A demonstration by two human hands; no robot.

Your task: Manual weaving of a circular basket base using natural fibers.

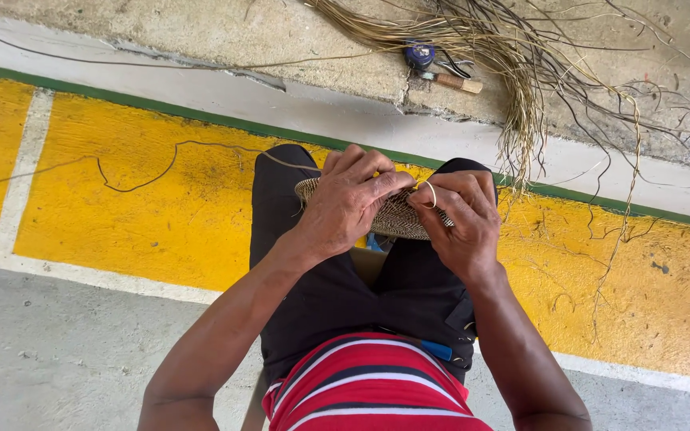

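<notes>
A small round woven disc (397,217) of tan and dark fibre rests over my knees. My left hand (345,199) covers its left half and grips it, fingers curled over the top edge. My right hand (461,219) pinches the disc's right rim and holds a thin pale strand (430,191) that loops up between thumb and fingers. A long loose fibre (145,164) trails from the disc to the left across the yellow painted floor.
A bundle of dry straw-coloured fibres (513,56) lies on the concrete step ahead, with a wooden-handled tool (449,81) and a small blue round object (419,54) beside it. Below me are my black trousers (321,295) and red striped shirt (369,387).
</notes>
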